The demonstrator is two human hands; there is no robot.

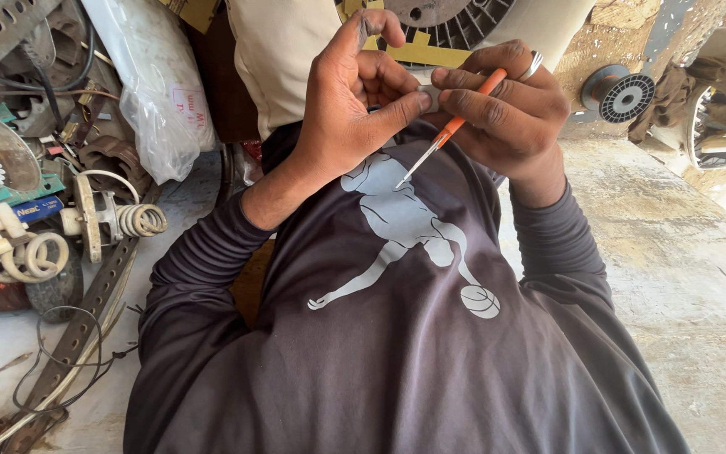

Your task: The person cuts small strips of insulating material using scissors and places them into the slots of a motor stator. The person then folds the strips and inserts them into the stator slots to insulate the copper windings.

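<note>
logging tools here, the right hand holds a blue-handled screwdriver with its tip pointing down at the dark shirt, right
Not quite: the head view shows the right hand holding an orange-handled screwdriver, not blue. Its tip does point down at the dark shirt.

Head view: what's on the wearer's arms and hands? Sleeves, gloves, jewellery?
Both arms are covered by long dark grey sleeves of a stretchy fabric that bunches into fine ridges near the wrists; the cuffs end just above each wrist. Both hands are bare, with no gloves. The left hand shows no jewellery; the right hand wears a silver metal ring on one finger.
</note>
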